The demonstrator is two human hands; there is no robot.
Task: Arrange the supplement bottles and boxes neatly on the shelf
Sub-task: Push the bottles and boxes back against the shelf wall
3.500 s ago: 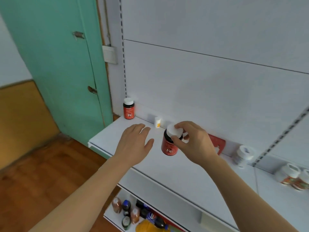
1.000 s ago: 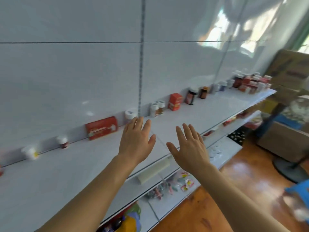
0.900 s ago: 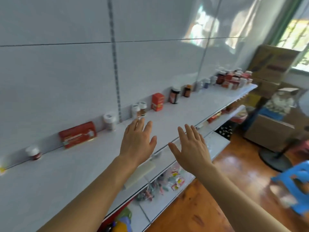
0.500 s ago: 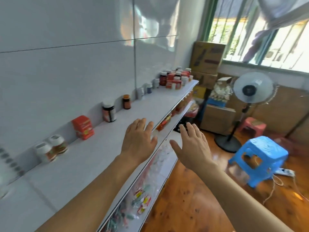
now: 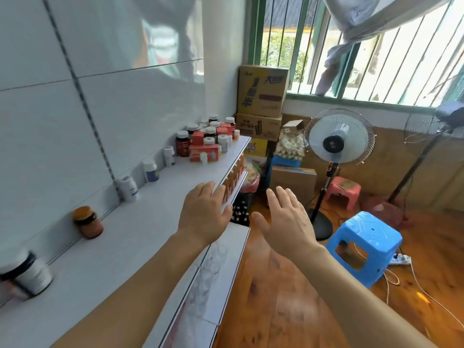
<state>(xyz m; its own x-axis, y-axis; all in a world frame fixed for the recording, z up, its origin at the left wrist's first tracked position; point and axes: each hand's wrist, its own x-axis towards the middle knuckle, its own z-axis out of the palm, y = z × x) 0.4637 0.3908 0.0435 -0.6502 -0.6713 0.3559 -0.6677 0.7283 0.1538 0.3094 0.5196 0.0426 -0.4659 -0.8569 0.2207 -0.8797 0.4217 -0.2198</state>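
Head view: both hands are empty, fingers straight and spread. The left hand [image 5: 204, 213] hovers palm-down over the front edge of the white shelf [image 5: 140, 222]; the right hand [image 5: 286, 219] hangs out past that edge, above the wooden floor [image 5: 273, 292].

The shelf is smooth and glossy, backed by pale wall panels. Along the back stand single containers, well apart — a blurred dark bottle with a pale label [image 5: 30, 272] nearest, an amber jar with an orange lid [image 5: 88, 222], then three slim white bottles [image 5: 150, 167]. At the far end sits a crowded cluster of bottles and red boxes [image 5: 208, 139] (labels too small to read), a flat red box [image 5: 204, 153] at its front.

Beyond stand stacked cardboard cartons [image 5: 261, 96], a round-caged pedestal fan [image 5: 337, 136], a blue plastic stool [image 5: 364, 244] and a pink stool [image 5: 345, 189].
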